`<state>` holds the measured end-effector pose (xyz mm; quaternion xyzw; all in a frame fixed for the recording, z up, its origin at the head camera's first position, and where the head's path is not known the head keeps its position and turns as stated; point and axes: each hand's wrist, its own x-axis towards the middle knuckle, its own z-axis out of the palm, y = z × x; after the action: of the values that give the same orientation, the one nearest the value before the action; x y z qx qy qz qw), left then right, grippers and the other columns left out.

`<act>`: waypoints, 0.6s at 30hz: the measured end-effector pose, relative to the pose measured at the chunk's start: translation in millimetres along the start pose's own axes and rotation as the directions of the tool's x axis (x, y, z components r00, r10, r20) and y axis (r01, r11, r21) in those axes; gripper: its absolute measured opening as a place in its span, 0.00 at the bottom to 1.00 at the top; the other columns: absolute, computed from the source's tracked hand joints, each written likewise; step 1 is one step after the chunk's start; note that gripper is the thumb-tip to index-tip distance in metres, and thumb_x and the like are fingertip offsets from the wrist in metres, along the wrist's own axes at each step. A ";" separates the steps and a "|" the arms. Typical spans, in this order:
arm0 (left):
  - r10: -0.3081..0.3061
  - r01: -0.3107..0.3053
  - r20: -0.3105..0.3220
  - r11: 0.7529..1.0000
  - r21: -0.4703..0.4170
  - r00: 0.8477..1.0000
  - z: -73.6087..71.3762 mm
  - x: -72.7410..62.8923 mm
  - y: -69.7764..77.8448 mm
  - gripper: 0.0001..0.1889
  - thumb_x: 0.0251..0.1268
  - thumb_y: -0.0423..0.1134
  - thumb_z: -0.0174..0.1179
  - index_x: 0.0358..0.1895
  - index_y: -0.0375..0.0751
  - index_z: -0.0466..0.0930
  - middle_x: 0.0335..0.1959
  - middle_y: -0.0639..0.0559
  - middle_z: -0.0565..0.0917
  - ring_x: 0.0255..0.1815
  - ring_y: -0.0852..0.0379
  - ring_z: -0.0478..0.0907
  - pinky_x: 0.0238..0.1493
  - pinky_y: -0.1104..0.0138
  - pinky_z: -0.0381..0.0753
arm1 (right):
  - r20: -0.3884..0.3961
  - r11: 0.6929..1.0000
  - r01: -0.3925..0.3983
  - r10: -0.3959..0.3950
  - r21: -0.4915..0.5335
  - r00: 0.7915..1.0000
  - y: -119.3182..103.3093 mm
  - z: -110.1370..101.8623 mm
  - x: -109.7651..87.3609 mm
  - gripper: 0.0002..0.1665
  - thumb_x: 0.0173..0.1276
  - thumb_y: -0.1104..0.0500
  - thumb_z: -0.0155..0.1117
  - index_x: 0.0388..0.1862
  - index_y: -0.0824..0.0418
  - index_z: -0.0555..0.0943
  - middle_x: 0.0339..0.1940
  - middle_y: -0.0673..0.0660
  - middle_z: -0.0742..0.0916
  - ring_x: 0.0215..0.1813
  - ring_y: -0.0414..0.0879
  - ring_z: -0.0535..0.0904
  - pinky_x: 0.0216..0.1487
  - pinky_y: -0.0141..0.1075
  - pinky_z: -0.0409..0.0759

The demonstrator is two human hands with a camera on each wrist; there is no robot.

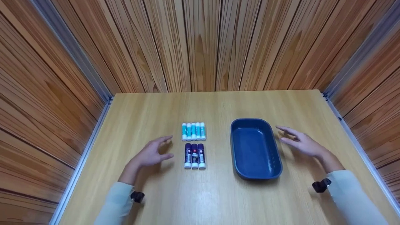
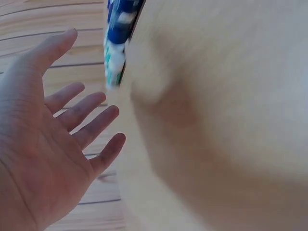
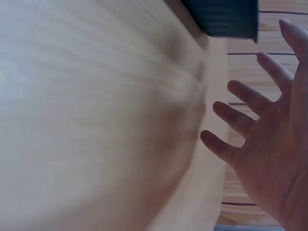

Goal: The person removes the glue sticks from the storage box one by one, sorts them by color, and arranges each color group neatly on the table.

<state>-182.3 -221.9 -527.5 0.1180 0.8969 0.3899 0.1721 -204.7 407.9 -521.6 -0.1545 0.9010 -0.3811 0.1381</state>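
My left hand (image 1: pixel 152 153) hovers over the table, fingers spread and holding nothing, just left of two rows of glue sticks. The back row has several white and teal glue sticks (image 1: pixel 193 131) lying side by side. In front of it lie three dark purple glue sticks (image 1: pixel 194 156) with white ends. In the left wrist view the purple glue sticks (image 2: pixel 124 19) appear blurred beyond the thumb. A dark blue rectangular tray (image 1: pixel 256 150) stands to the right of the sticks. Beside its right wall my right hand (image 1: pixel 303 143) hangs apart from it, fingers extended, with nothing held.
Everything rests on a light wooden table (image 1: pixel 206 200). Wood-plank walls (image 1: pixel 206 47) rise behind it and on both sides, with metal rails along the side edges. A small black device (image 1: pixel 321 185) sits at each wrist.
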 end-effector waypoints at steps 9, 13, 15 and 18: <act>0.067 -0.057 -0.089 0.992 0.114 0.994 -63.1 -1.1 17.1 0.43 0.80 0.51 0.70 0.91 0.50 0.61 0.92 0.37 0.63 0.94 0.30 0.57 0.91 0.30 0.58 | -0.019 0.996 0.009 -0.010 -0.084 1.000 -19.6 -59.9 5.5 0.37 0.92 0.50 0.55 0.92 0.60 0.63 0.92 0.74 0.64 0.89 0.84 0.56 0.80 0.88 0.54; 0.109 -0.084 -0.145 0.983 0.165 0.983 -81.0 3.1 25.8 0.42 0.80 0.48 0.70 0.90 0.44 0.62 0.91 0.35 0.64 0.93 0.29 0.59 0.91 0.31 0.57 | -0.034 0.991 0.004 -0.009 -0.131 0.999 -28.3 -81.5 10.8 0.36 0.92 0.51 0.55 0.91 0.61 0.64 0.92 0.76 0.64 0.88 0.85 0.56 0.78 0.89 0.54; 0.123 -0.091 -0.171 0.979 0.185 0.978 -87.0 6.3 27.2 0.42 0.80 0.47 0.70 0.90 0.43 0.62 0.91 0.35 0.65 0.92 0.29 0.59 0.91 0.31 0.58 | -0.037 0.989 -0.017 0.011 -0.149 0.999 -31.9 -89.1 14.0 0.37 0.92 0.49 0.55 0.92 0.60 0.62 0.92 0.76 0.62 0.89 0.86 0.54 0.78 0.90 0.53; 0.120 -0.077 -0.207 0.975 0.207 0.971 -93.5 12.1 26.9 0.42 0.80 0.48 0.69 0.90 0.44 0.63 0.92 0.35 0.64 0.93 0.28 0.58 0.91 0.29 0.55 | -0.048 0.988 -0.053 0.047 -0.148 0.998 -35.6 -94.5 18.9 0.39 0.93 0.46 0.55 0.94 0.57 0.60 0.93 0.77 0.60 0.89 0.87 0.51 0.77 0.90 0.54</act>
<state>-228.8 -261.4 -450.7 0.1356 0.9375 0.3179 0.0404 -250.5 438.0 -434.7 -0.1331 0.9334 -0.3126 0.1156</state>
